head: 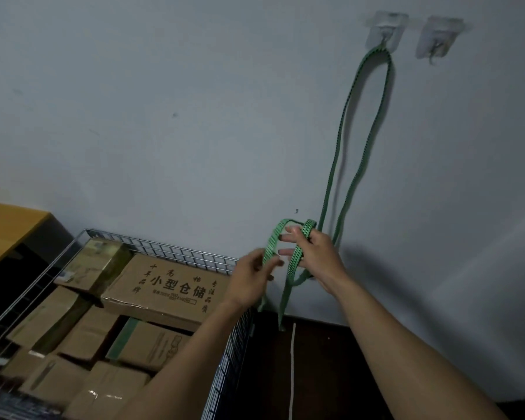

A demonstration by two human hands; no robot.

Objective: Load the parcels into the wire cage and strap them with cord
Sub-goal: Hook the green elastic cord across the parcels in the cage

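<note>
Two forearms (406,344) reach up from the lower right edge toward the wall (164,116). At centre right, the right grip (315,256) has the green cord (270,244) looped over its fingers, holding it. Just left of it, the left grip (252,277) pinches a hanging strand, slightly blurred. From the right grip the cord rises in two lines to a hook (384,34) at the upper right; its ends hang down to the floor (315,359). At lower left, the wire cage (176,248) holds stacked parcels (170,286). A wooden counter (6,225) sits at the left edge.
</note>
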